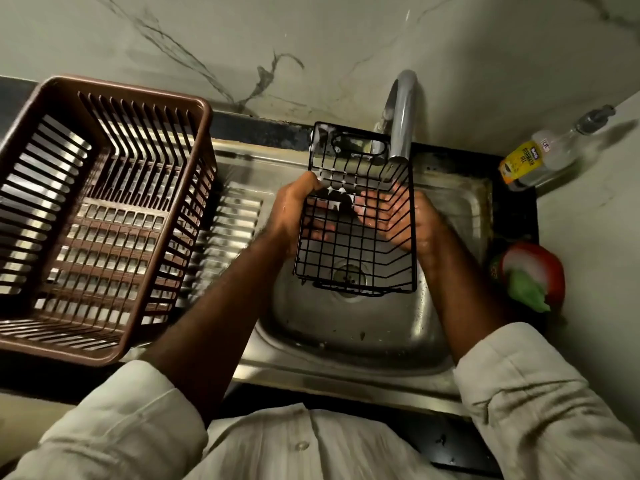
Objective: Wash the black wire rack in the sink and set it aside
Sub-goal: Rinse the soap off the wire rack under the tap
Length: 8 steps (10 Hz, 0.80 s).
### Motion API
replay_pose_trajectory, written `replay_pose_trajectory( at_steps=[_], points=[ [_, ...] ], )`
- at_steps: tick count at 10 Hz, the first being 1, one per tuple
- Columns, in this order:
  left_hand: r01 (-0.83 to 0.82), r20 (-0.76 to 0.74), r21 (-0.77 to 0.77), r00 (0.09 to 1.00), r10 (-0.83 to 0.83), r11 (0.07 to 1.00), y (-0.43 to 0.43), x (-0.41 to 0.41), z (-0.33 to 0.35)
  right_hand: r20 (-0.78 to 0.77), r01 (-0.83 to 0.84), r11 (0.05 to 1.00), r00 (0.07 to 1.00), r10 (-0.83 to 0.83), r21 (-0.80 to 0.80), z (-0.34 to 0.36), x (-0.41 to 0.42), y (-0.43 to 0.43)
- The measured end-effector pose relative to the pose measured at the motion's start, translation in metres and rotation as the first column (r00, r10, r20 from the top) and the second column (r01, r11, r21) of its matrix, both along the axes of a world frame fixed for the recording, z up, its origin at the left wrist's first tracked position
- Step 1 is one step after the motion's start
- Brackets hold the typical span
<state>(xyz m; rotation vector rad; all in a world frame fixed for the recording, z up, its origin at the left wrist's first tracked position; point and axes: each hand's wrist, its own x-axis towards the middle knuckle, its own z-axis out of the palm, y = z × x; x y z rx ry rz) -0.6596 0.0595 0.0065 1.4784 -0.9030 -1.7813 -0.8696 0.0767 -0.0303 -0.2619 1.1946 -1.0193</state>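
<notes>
Now | steel sink point(346, 327) | marble wall point(207, 32) | left hand point(294, 211), right hand point(425, 223) hold rack point(355, 237)

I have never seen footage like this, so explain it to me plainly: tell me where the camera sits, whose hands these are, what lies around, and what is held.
No machine here: a person wears one camera on the head, looking down at both bare hands. The left hand grips the left edge of a soapy black wire rack held over the steel sink under the tap. The right hand has its fingers against the wires; whether they grip is unclear. A brown plastic basket stands to the left, a dishwash bottle at the back right.
</notes>
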Motion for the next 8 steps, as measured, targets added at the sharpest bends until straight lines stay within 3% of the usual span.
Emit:
replay_pose_trajectory(
  at_steps=[1,3,5,8],
  points=[
    [0.014,0.017,-0.101,1.0,-0.012,0.995,0.001,0.0,0.004,-0.001,-0.128,0.977,0.992,0.13,0.169,-0.015,-0.012,-0.037],
    [0.064,0.018,-0.16,0.998,-0.062,0.985,-0.001,-0.003,-0.004,-0.016,-0.127,0.985,0.991,0.129,0.118,-0.004,-0.017,-0.029],
    [0.084,-0.024,-0.082,0.996,-0.086,0.993,-0.009,-0.004,-0.014,0.035,-0.039,0.998,0.999,0.037,0.05,-0.007,-0.017,-0.025],
    [0.082,-0.259,0.004,0.963,-0.078,0.997,-0.017,-0.001,-0.026,0.026,-0.069,0.998,0.997,0.069,-0.001,0.005,-0.012,-0.024]
  ],
)
